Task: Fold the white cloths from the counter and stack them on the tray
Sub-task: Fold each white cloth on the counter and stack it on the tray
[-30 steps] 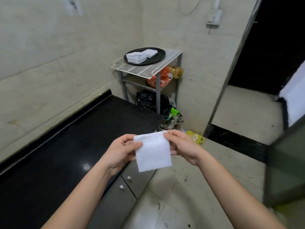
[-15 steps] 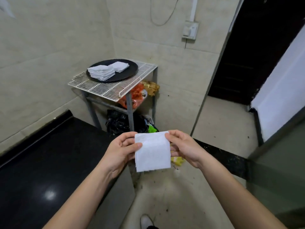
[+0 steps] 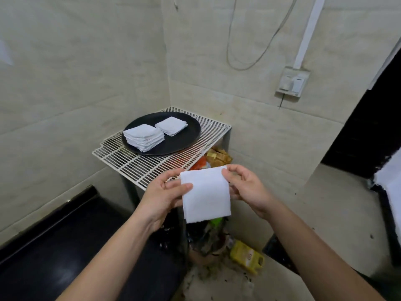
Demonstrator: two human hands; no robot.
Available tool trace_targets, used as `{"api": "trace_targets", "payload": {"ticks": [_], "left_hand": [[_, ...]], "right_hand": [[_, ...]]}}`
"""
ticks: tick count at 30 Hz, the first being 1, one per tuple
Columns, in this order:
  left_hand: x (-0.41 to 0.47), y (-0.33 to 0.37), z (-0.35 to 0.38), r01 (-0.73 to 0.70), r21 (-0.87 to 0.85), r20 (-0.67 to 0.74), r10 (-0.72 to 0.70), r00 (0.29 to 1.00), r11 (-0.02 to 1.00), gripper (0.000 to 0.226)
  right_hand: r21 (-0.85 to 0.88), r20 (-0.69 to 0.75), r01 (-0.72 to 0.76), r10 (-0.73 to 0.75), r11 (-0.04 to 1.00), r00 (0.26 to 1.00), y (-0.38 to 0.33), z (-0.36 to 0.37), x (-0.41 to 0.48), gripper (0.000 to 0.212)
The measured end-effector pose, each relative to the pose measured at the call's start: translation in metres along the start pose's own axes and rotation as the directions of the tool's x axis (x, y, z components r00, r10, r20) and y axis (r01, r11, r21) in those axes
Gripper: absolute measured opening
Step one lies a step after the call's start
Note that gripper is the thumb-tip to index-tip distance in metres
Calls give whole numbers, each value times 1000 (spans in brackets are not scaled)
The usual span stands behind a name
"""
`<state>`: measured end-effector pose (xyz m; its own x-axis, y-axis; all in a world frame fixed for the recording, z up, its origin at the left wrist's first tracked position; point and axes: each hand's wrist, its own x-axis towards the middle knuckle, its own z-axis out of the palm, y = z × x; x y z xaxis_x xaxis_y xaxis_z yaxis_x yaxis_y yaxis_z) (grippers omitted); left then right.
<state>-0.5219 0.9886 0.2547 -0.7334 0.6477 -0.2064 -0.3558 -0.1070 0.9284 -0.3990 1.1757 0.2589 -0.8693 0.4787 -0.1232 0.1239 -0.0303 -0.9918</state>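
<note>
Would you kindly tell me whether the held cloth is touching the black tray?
Apart: the head view shows bare wire rack between the tray and the held cloth.

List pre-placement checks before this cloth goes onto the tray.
1. Fold finished: ok, the folded cloth hangs as a neat rectangle.
2. Grip: ok, left hand and right hand pinch its sides near the top.
3. Tray in place: ok, black tray sits on the wire rack.
4. Landing spot: ok, short stack lies flat beside the tall stack.
5. Path: ok, nothing between cloth and tray.
6. Cloths left on counter: cannot tell, only partly in view.
</note>
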Motion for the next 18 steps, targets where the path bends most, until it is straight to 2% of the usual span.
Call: {"api": "trace_targets", "payload": {"ticks": [7,9,13,18], "left_hand": [[108,30,-4,-72,66,-206,85,975,995,42],[148,39,-4,-84,78,-282,103,954,993,39],[232,54,-6,-59,74,-486,88,870,996,35],[323,69,-19,23,180,-654,102,750,983,33]], "right_hand": [[-41,49,-46,48,998,998,-12,-7,146,25],[-25,154,-70,73,997,985,-20,-11,195,18],[-124,347,-59,99,991,933,-36,-18,293,26],[-169,393,-45,109,985,913,-48,-9,411,38]]}}
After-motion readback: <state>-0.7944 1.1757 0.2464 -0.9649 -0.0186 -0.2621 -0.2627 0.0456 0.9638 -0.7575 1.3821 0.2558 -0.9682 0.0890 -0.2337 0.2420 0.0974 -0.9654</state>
